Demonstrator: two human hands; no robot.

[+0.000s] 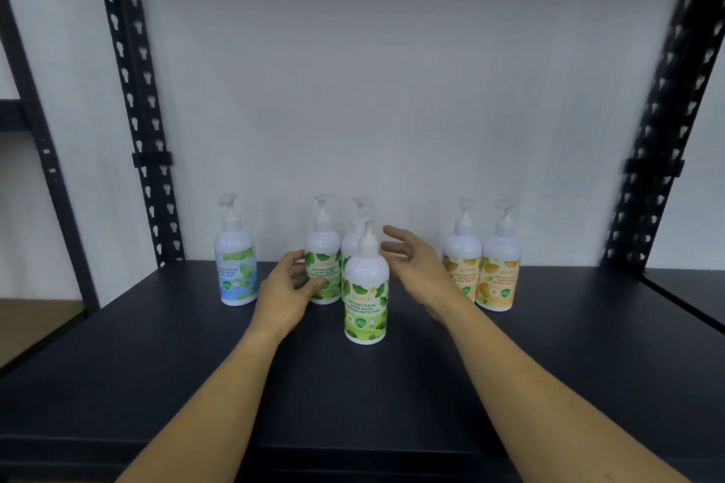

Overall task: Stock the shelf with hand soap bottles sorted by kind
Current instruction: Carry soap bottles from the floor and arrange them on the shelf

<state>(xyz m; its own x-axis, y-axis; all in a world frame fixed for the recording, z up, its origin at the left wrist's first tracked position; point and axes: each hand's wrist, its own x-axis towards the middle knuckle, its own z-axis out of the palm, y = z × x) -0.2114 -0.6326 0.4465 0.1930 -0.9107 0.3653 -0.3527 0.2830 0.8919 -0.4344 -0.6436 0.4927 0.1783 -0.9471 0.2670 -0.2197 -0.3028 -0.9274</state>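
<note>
Several white pump bottles of hand soap stand on the dark shelf (549,357). A blue-green mint bottle (235,271) is at the left. Three green-label bottles cluster in the middle: one at the front (366,298), one behind left (323,247), one mostly hidden behind (350,243). Two orange-label bottles (463,247) (500,278) stand at the right. My left hand (286,286) curls beside the back-left green bottle, fingers touching its label. My right hand (416,267) hovers open just right of the front green bottle, holding nothing.
Black perforated uprights (133,110) (663,129) frame the shelf, with a white wall behind. A neighbouring rack (23,118) stands at the far left. Bare shelf surface lies in front of the bottles and at both sides.
</note>
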